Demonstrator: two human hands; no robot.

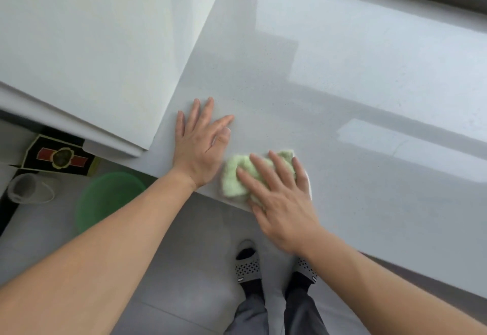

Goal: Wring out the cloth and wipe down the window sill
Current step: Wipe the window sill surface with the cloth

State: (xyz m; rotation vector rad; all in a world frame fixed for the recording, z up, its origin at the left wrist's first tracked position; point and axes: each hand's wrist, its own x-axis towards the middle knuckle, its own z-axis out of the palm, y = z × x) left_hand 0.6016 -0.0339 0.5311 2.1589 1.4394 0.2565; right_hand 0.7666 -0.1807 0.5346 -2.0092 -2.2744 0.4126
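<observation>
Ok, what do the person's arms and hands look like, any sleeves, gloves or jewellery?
Both forearms are bare as far as the picture shows, with no sleeves in view. The left hand and right hand wear no gloves, and no rings, watch or bands are visible. The right hand is slightly blurred.
</observation>
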